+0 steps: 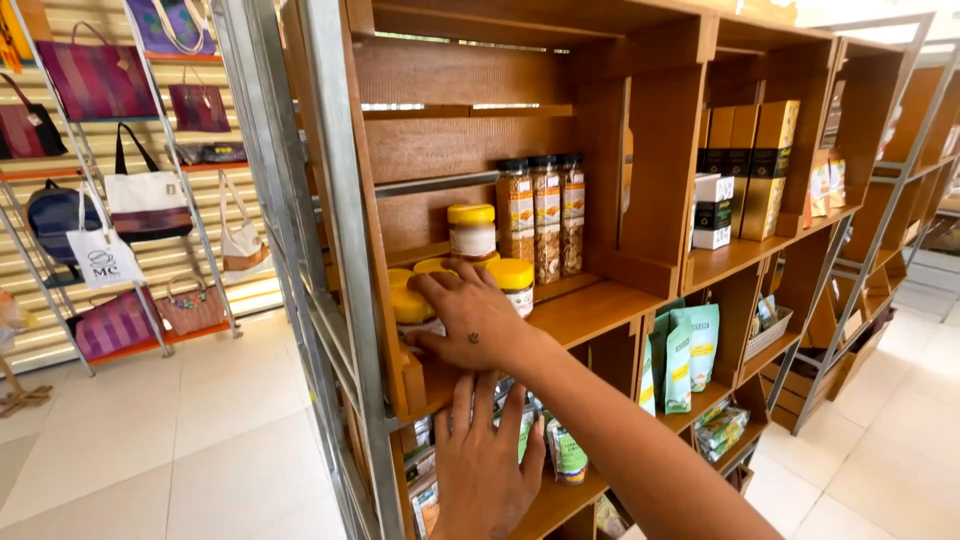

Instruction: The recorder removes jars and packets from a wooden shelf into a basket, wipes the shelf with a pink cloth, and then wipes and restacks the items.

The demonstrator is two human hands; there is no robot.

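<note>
Wooden shelf: right hand on yellow-lidded jars.

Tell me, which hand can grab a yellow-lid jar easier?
Right, probably. The right hand rests on the yellow-lidded jars; the left hand is lower, against the shelf edge.

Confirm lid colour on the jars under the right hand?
Yellow lids, under the right hand; the head view shows them.

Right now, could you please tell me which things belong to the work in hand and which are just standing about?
In hand:
right hand on the yellow-lidded jars
left hand at the shelf edge

Standing about:
tall jars
gold boxes
green pouches
hanging bags
</note>
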